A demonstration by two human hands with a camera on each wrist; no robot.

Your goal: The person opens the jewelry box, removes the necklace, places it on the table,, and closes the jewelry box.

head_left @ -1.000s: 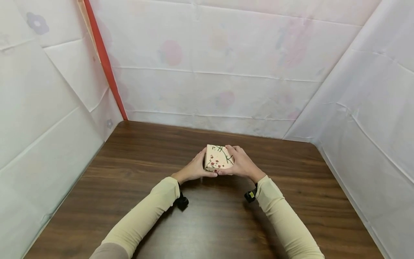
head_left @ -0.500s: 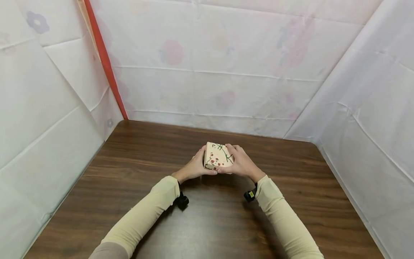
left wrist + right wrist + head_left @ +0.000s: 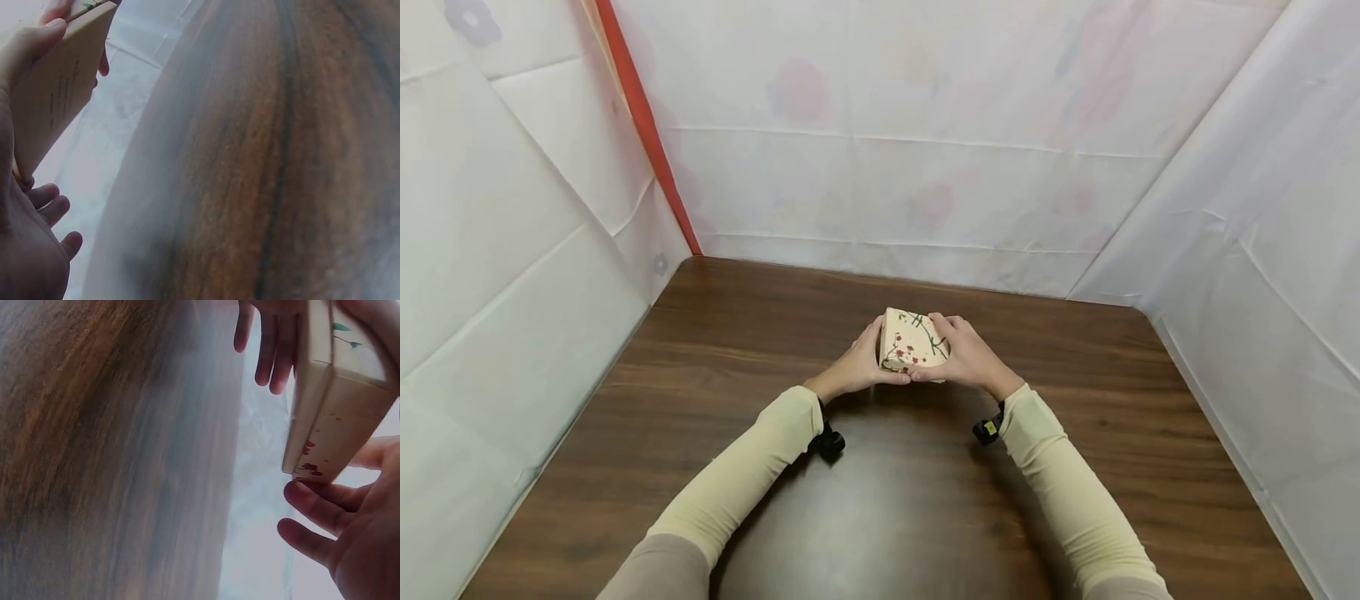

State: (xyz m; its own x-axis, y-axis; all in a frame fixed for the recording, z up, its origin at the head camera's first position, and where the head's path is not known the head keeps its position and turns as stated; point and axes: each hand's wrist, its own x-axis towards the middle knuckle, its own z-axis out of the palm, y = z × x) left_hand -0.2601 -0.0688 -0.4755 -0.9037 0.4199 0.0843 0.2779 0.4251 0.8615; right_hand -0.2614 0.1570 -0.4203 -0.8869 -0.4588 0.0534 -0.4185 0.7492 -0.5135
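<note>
Both hands hold a small cream box (image 3: 910, 343) with red blossoms and green branches printed on its top. My left hand (image 3: 856, 363) grips its left side, the thumb along the near edge. My right hand (image 3: 972, 360) grips the right side, its thumb at the near edge and fingers over the far one. The two thumb tips almost meet at the front. In the left wrist view the plain underside of the box (image 3: 59, 94) shows lines of small print. A seam runs round the side of the box (image 3: 340, 412) in the right wrist view, and the box is clear of the table.
The dark wood-grain table (image 3: 880, 500) spreads beneath the arms. White sheets with faded flower prints (image 3: 880, 192) hang at the back and both sides. A red strip (image 3: 643, 125) runs down the back left corner. Each wrist carries a black camera (image 3: 831, 443).
The head view has tipped down a little, so the scene sits higher in the frame. The box has risen and tilted slightly from one second ago; both hands keep their grip.
</note>
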